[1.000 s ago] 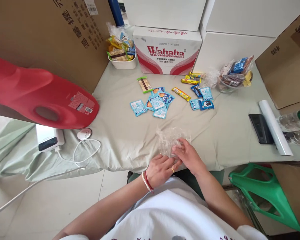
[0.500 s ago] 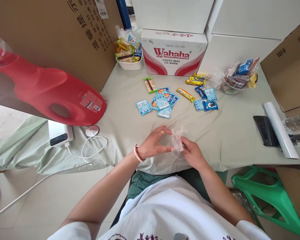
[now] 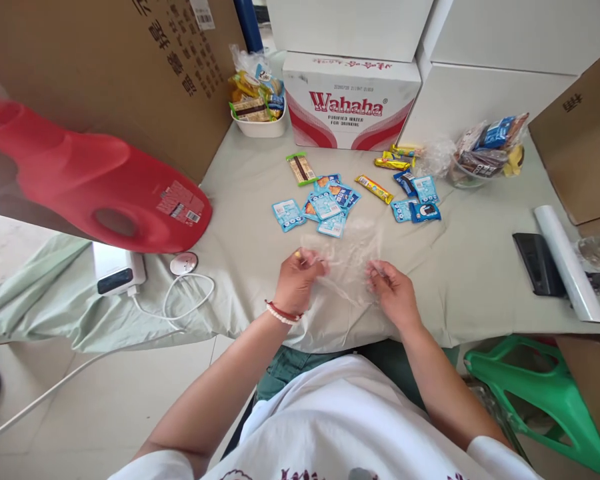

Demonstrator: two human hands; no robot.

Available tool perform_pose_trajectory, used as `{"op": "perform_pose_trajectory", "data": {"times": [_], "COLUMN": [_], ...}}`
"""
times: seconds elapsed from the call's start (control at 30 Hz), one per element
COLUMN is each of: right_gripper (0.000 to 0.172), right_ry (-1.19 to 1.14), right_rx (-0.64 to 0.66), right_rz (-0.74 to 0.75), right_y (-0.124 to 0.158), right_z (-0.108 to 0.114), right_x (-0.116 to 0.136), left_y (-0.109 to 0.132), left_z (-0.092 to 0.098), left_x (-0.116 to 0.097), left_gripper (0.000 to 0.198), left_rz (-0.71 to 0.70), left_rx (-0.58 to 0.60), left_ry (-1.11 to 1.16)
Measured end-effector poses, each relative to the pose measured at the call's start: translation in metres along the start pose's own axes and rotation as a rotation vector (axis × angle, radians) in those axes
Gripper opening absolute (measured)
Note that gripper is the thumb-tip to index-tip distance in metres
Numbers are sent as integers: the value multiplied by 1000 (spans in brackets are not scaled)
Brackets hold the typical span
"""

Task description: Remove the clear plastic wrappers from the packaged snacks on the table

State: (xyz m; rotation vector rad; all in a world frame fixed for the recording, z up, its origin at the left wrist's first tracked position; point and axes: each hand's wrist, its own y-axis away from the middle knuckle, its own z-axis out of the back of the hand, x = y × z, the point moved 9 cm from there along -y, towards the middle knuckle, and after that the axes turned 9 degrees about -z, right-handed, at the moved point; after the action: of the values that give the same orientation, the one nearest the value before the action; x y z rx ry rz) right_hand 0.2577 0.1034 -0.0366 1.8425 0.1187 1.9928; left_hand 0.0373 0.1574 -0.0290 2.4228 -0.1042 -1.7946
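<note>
Near side: your left hand and right hand pinch plastic film, spread already; far blue packets untouched.

Centre of the frame: a plastic bag between the left hand and the right hand, snack packets on the table just above it. Upper centre — a carton, a tub to its left, a bowl to its right. Far left — a jug.

Red jug, green stool
</note>
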Motion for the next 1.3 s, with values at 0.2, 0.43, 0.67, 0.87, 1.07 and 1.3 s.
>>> {"op": "perform_pose_trajectory", "data": {"times": [0.2, 0.43, 0.67, 0.87, 1.07, 1.3], "right_gripper": [37, 23, 25, 24, 32, 32], "right_ry": [-397, -115, 256, 417, 284, 363], "right_rx": [-131, -45, -51, -106, -85, -113], "right_rz": [-194, -102, 127, 179, 33, -42], "right_y": [-15, -27, -14, -4, -16, -27], "right_z": [13, 1, -1, 6, 25, 37], "right_x": [-13, -7, 11, 19, -5, -5], "left_y": [37, 53, 51, 61, -13, -55], "left_z": [63, 79, -35, -87, -15, 44], "left_x": [17, -46, -79, -45, -25, -16], "left_gripper": [57, 35, 66, 35, 33, 28], "left_rz": [237, -286, -803, -831, -413, -246], "left_rx": [-152, -127, 361, 722, 192, -199], "left_ry": [-109, -1030, -1331, -1464, -1065, -1282]}}
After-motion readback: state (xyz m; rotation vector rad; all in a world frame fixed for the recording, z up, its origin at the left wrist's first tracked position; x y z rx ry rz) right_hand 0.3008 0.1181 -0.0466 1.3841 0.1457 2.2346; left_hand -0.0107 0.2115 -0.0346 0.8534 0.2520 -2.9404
